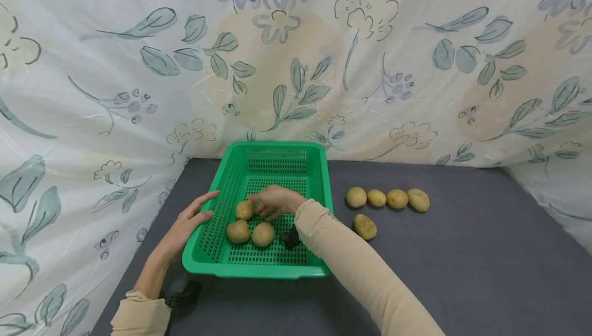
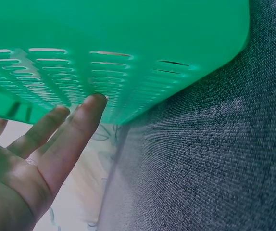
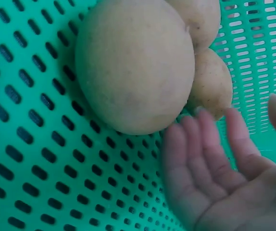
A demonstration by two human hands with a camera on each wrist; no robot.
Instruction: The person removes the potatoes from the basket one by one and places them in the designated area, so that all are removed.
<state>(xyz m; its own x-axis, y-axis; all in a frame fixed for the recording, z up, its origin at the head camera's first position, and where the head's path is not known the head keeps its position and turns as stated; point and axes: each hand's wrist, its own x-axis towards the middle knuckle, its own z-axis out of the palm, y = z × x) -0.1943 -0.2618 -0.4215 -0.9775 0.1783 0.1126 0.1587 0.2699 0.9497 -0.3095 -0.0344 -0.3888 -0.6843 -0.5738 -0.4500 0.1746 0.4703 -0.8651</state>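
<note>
A green slotted plastic basket [image 1: 256, 271] holds three potatoes: one at the front left [image 1: 238, 231], one at the front right [image 1: 263, 235] and one behind them [image 1: 244, 210]. My right hand [image 1: 276, 201] is inside the basket, just right of the back potato. In the right wrist view its fingers [image 3: 210, 149] are loosely extended beside the potatoes, and the palm holds nothing. Along the basket's left side lies my left hand [image 1: 186, 227], fingers at the rim. The left wrist view shows those fingers [image 2: 73, 139] nearly straight against the slotted outer wall.
Right of the basket, several potatoes stand in a row, with one [image 1: 418, 200] at its right end. Another potato [image 1: 364, 227] lies nearer the basket. All rest on a dark grey cloth surface [image 1: 485, 254]. A floral sheet [image 1: 370, 69] hangs behind and at the sides.
</note>
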